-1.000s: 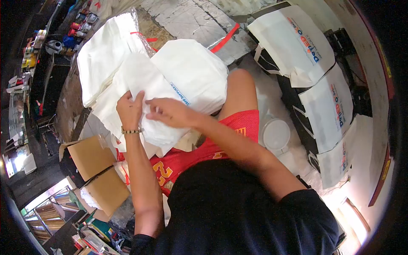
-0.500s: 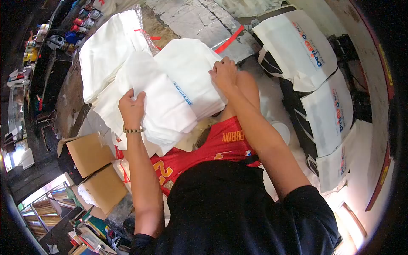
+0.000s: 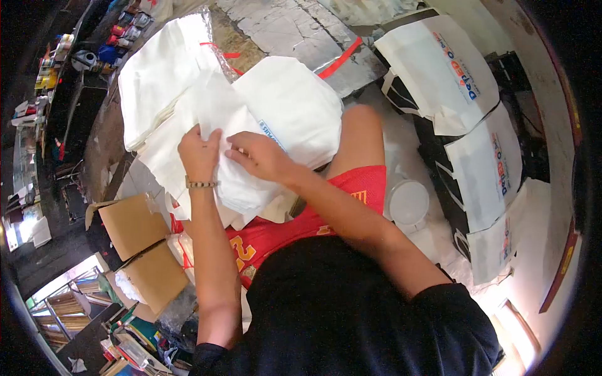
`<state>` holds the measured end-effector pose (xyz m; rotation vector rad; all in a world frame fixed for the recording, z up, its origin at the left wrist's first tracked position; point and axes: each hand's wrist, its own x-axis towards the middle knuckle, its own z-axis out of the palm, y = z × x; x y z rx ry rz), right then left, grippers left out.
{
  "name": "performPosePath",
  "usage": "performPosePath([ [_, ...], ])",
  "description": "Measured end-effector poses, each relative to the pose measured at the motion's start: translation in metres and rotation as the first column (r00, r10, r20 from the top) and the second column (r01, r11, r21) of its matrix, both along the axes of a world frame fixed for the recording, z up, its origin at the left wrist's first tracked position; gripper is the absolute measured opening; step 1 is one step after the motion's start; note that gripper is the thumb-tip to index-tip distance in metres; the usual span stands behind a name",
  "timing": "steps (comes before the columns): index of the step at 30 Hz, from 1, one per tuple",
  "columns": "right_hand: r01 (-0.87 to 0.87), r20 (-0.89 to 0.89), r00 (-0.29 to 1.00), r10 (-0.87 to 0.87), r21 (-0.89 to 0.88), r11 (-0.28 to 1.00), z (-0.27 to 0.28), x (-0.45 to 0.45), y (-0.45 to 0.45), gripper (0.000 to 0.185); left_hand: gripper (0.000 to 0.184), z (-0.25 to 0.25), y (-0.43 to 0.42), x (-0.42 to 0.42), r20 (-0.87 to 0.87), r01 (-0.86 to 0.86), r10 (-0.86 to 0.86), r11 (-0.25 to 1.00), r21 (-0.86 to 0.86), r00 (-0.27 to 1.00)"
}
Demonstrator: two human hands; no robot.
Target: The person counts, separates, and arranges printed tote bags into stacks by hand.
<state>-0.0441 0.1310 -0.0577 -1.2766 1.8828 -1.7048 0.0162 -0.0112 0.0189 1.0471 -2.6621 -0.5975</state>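
Here, both hands [image 3: 199,156] [image 3: 262,155] half-curled at white sheets [image 3: 229,111], grip unclear, narrow gap between; layered edges [image 3: 163,120] leftward

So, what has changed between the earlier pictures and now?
The right hand has moved left, from the right edge of the white pile back beside the left hand. Less of the blue print shows. The left hand, brown cardboard and printed bags stayed in place.
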Motion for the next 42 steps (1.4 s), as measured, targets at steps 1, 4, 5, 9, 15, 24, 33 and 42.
performPosePath([
  [1, -0.013, 0.186, 0.982, -0.002, 0.083, 0.996, 0.001, -0.011, 0.007, 0.027, 0.032, -0.006, -0.004, 0.004, -0.007, -0.034, 0.034, 0.999, 0.023, 0.999],
  [4, 0.372, 0.068, 0.907, -0.415, 0.331, 0.867, -0.044, -0.059, 0.033, 0.045, 0.032, -0.018, -0.009, 0.013, -0.111, -0.024, 0.032, 0.997, 0.077, 0.993],
  [5, 0.554, -0.317, 0.827, -0.463, 0.325, 0.767, -0.078, -0.08, 0.048, 0.047, 0.031, -0.022, -0.01, 0.016, -0.111, -0.015, 0.023, 0.998, 0.069, 0.994],
  [9, 0.48, -0.351, 0.876, -0.331, 0.701, 0.527, -0.078, -0.108, 0.081, 0.055, 0.029, -0.025, -0.01, 0.016, -0.134, 0.004, 0.002, 0.999, 0.038, 0.991],
  [15, 0.473, -0.038, 0.824, -0.565, 0.594, 0.65, -0.102, -0.119, 0.081, 0.04, 0.028, -0.022, -0.006, 0.017, -0.18, -0.02, 0.035, 0.996, 0.085, 0.983],
  [24, 0.342, 0.004, 0.927, -0.376, 0.407, 0.847, -0.029, -0.098, 0.079, 0.022, 0.031, -0.022, -0.006, 0.016, -0.202, -0.027, 0.04, 0.997, 0.066, 0.979],
  [33, 0.045, 0.009, 0.999, -0.046, 0.099, 0.994, 0.011, 0.018, -0.009, 0.016, 0.047, -0.004, 0.001, 0.003, 0.035, -0.083, 0.084, 0.995, -0.052, 0.996],
  [42, 0.647, -0.527, 0.762, -0.377, 0.597, 0.474, -0.059, -0.095, 0.074, 0.043, 0.047, -0.037, -0.016, 0.027, -0.169, -0.034, 0.037, 0.999, 0.02, 0.985],
])
